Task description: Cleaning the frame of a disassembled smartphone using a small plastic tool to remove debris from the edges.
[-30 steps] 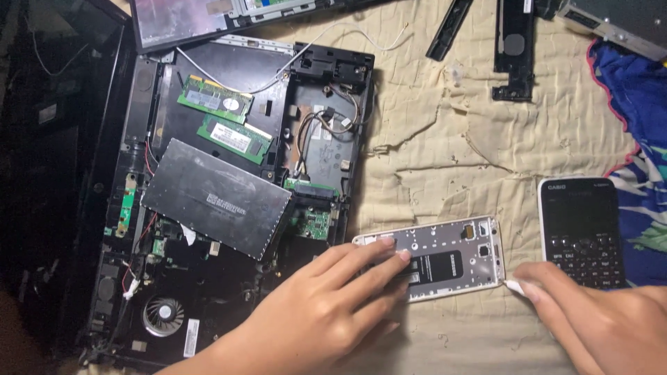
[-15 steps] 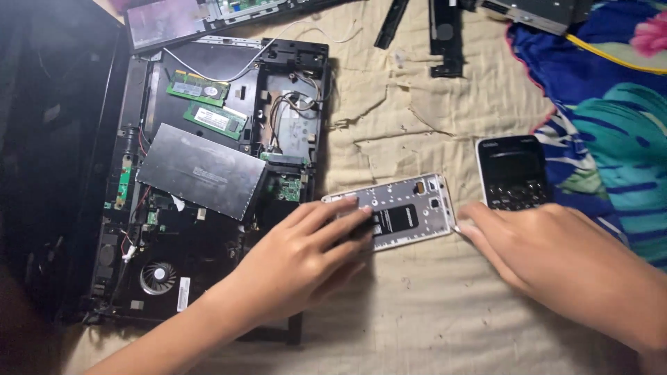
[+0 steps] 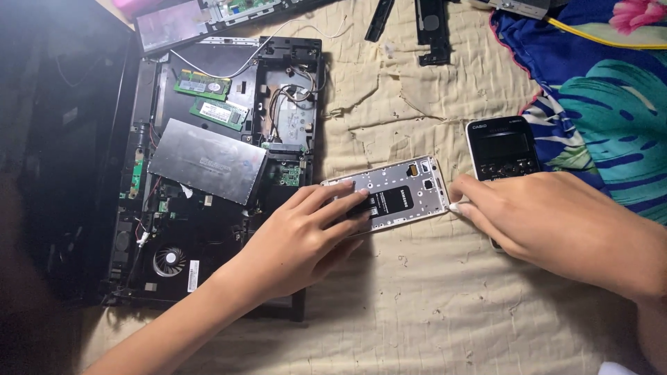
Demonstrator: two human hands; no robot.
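The opened phone (image 3: 392, 198) lies back-up in the middle of the bed (image 3: 431, 305). My left hand (image 3: 306, 232) pins it flat, fingers spread on it; my right hand (image 3: 549, 219) touches its end, loosely curled, grasping nothing, covering part of the calculator (image 3: 500, 149). The gutted laptop (image 3: 222, 160) sits toward the left edge.

calculator screen (image 3: 501, 148): dark rect, unlit, upper part of the black calculator (image 3: 501, 149), right of centre, just right of the opened phone (image 3: 396, 194). phone's black battery label (image 3: 393, 201): rect w/ white print, mid-body, its left end under the left hand (image 3: 306, 232) fingers. white rect sticker (image 3: 192, 276) near the fan, near-left, in the open laptop base (image 3: 215, 167). two green memory sticks (image 3: 210, 97) far-left carry small white labels. silver drive cover (image 3: 207, 160) has a faint grey label at centre, too dim to make out.
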